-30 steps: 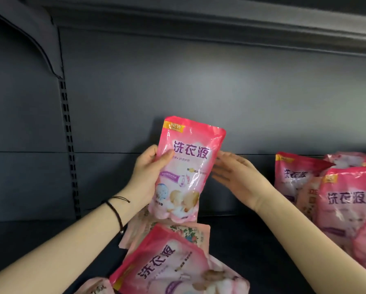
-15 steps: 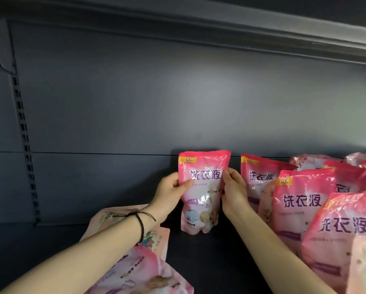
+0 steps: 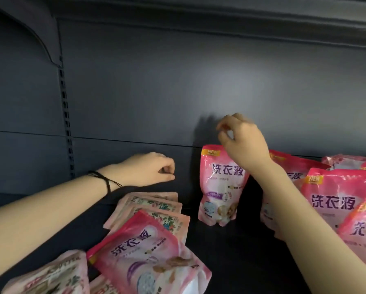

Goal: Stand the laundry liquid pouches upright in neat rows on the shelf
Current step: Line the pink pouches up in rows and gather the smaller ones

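Note:
A pink laundry liquid pouch (image 3: 220, 187) stands upright by itself on the dark shelf (image 3: 241, 255), close to the back panel. My right hand (image 3: 244, 143) hovers just above its top right corner, fingers loosely curled and holding nothing. Left of that pouch, my left hand (image 3: 150, 168) hangs over the shelf with its fingers loosely curled and nothing in them. Several more pouches (image 3: 335, 200) stand upright in rows at the right, partly hidden by my right forearm. A pile of pouches (image 3: 154, 209) lies flat at the lower left, one pink pouch (image 3: 143, 255) face up on top.
The dark back panel (image 3: 177, 92) closes the shelf behind. A slotted upright rail (image 3: 66, 124) runs down at the left. Bare shelf floor shows between the flat pile and the standing pouches. The upper shelf's edge (image 3: 220, 15) runs overhead.
Both hands carried the pouch to the right, set it upright beside the standing row and let go of it. My left hand drew back to the left and my right hand lifted above the pouch.

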Demonstrator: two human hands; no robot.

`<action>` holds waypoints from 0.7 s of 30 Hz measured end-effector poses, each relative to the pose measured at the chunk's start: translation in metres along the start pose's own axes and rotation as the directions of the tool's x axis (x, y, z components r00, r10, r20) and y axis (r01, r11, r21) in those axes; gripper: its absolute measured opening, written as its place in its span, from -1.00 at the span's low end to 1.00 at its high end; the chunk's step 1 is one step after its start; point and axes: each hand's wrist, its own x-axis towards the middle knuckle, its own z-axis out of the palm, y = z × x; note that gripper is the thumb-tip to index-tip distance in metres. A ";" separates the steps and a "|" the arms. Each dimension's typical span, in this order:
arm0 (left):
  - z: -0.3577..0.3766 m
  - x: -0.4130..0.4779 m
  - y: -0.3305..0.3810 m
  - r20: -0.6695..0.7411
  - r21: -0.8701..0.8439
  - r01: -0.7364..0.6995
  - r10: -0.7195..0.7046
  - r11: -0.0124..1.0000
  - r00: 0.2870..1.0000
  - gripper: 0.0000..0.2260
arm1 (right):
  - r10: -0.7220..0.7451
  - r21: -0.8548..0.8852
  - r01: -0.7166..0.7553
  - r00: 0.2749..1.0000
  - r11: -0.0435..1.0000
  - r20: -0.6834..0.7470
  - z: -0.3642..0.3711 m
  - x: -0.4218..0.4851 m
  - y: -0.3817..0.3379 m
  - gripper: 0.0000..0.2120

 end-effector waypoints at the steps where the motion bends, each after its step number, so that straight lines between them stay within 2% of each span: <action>1: -0.005 -0.009 -0.008 0.046 0.109 -0.005 0.000 0.994 0.999 -0.81 | -0.089 0.008 0.089 0.985 0.996 0.149 0.000 0.003 -0.009 -0.83; 3: -0.011 -0.025 -0.021 0.126 0.263 -0.016 -0.018 0.965 0.992 -0.80 | -0.231 -0.020 0.264 0.874 0.964 0.427 0.007 0.006 -0.025 -0.84; 4: -0.012 -0.032 -0.026 0.155 0.307 -0.014 -0.035 0.952 0.987 -0.79 | -0.267 -0.049 0.337 0.818 0.940 0.510 0.013 0.006 -0.033 -0.83; 5: -0.011 -0.038 -0.032 0.176 0.334 -0.011 -0.051 0.942 0.983 -0.79 | -0.293 -0.065 0.389 0.785 0.919 0.545 0.021 0.005 -0.039 -0.83; 9: -0.004 -0.058 -0.056 0.249 0.415 -0.056 -0.054 0.908 0.967 -0.76 | -0.373 -0.068 0.479 0.759 0.875 0.534 0.058 0.001 -0.054 -0.84; 12: 0.004 -0.067 -0.077 0.272 0.470 -0.117 -0.017 0.875 0.962 -0.73 | -0.356 -0.077 0.532 0.661 0.843 0.661 0.092 -0.002 -0.066 -0.84; 15: 0.018 -0.071 -0.093 0.271 0.476 -0.137 0.003 0.869 0.963 -0.71 | -0.266 -0.069 0.498 0.568 0.864 0.779 0.126 -0.007 -0.078 -0.80; 18: 0.037 -0.076 -0.103 0.233 0.384 -0.107 0.016 0.917 0.972 -0.69 | -0.090 -0.053 0.300 0.441 0.952 0.893 0.153 -0.015 -0.088 -0.69; 19: 0.042 -0.078 -0.107 0.219 0.331 -0.077 0.003 0.941 0.976 -0.69 | -0.049 -0.064 0.249 0.420 0.966 0.906 0.161 -0.018 -0.092 -0.62; 21: 0.052 -0.078 -0.112 0.198 0.215 0.011 -0.055 0.977 0.979 -0.68 | 0.013 -0.097 0.176 0.427 0.980 0.904 0.172 -0.022 -0.101 -0.52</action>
